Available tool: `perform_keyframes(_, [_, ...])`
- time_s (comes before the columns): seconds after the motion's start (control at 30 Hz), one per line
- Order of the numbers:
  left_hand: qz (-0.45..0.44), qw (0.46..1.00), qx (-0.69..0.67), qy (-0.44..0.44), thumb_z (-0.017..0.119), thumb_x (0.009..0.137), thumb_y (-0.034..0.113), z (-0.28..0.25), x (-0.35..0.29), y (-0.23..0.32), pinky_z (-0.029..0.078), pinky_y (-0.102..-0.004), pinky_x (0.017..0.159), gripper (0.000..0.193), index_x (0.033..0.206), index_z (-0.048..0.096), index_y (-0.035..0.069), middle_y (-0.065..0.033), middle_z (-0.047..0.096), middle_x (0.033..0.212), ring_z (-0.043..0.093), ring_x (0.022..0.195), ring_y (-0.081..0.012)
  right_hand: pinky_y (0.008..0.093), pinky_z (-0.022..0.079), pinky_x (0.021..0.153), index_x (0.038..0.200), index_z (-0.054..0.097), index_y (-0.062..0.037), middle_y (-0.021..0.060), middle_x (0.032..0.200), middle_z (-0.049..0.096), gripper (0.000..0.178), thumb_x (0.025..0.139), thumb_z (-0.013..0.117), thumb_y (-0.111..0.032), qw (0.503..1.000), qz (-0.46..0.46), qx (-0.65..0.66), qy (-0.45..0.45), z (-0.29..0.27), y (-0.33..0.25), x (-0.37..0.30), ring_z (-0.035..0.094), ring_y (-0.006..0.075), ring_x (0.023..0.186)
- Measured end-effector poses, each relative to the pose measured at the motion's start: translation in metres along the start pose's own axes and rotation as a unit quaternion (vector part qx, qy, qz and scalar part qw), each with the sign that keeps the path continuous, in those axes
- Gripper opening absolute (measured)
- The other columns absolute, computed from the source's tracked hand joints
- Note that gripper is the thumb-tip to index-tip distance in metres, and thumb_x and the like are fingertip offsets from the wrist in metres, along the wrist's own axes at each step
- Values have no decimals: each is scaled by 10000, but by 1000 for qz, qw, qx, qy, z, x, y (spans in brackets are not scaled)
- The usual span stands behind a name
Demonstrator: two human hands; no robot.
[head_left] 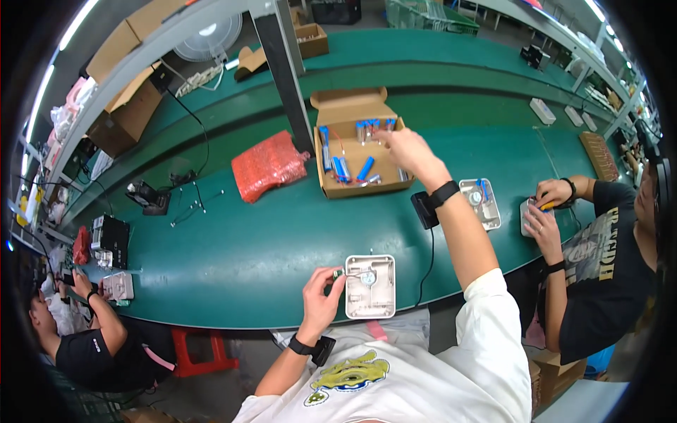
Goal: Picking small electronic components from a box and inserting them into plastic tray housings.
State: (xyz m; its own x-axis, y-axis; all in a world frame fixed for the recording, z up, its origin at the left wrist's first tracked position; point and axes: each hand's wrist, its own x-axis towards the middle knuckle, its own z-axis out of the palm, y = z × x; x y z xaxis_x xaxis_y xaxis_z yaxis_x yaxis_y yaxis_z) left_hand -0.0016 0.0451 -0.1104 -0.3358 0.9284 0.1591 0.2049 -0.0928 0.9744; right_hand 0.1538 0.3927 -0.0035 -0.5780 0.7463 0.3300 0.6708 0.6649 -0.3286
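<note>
My left hand [321,302] pinches a small green circuit board [337,274] at the left edge of a white plastic housing [381,302]. That housing lies open side up on the table in front of me, with a round silvery part [368,278] inside. Wires seem to run from the board toward this part. My right hand [411,151] reaches into an open cardboard box [356,153], fingers drawn together beside a row of blue-ended batteries [367,130]. What those fingers hold, if anything, is too small to make out. More blue batteries [365,168] lie loose in the box.
A red bubble-wrap bundle [269,168] lies left of the box. Beneath my right forearm are a black device with a cable [424,210] and another white housing [486,217]. Co-workers sit at both sides; the right one's hands [546,211] hold a housing. A grey post [281,77] rises behind.
</note>
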Motion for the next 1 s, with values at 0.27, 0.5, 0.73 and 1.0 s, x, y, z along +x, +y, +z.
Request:
perform_keyframes(0.27, [2, 1000, 12, 2, 698, 991, -24, -1, -1, 1, 540, -247, 815, 203, 1191, 704, -55, -80, 650, 1085, 638, 941, -121, 371, 610, 826, 1065, 818, -70, 154, 987, 791, 252, 861, 701, 18, 979, -21, 191, 72, -9, -10, 20, 776, 273, 905])
perform_keyframes(0.5, [-5, 1000, 7, 6, 713, 979, -13, 0, 0, 4, 544, -253, 798, 205, 1181, 710, -50, -80, 663, 1060, 643, 917, -124, 295, 591, 813, 1093, 790, 21, 115, 1048, 790, 171, 937, 722, 0, 855, -6, 513, 76, -48, -26, -23, 752, 169, 926])
perform_keyframes(0.73, [-44, 998, -39, 4, 712, 976, -25, 1, 11, 8, 537, -244, 796, 208, 1182, 714, -50, -71, 659, 1079, 638, 920, -110, 322, 604, 850, 1168, 740, 60, 150, 1020, 785, 230, 948, 734, -6, 793, 6, 608, 45, -95, -75, -83, 756, 196, 943])
perform_keyframes(1.0, [-50, 997, -56, -13, 729, 949, -44, -2, 12, 20, 556, -255, 822, 206, 1155, 737, -39, -78, 663, 1103, 667, 944, -127, 332, 622, 832, 1122, 707, 66, 172, 1005, 775, 174, 952, 725, 36, 744, 98, 658, -61, -61, -96, -155, 765, 215, 909])
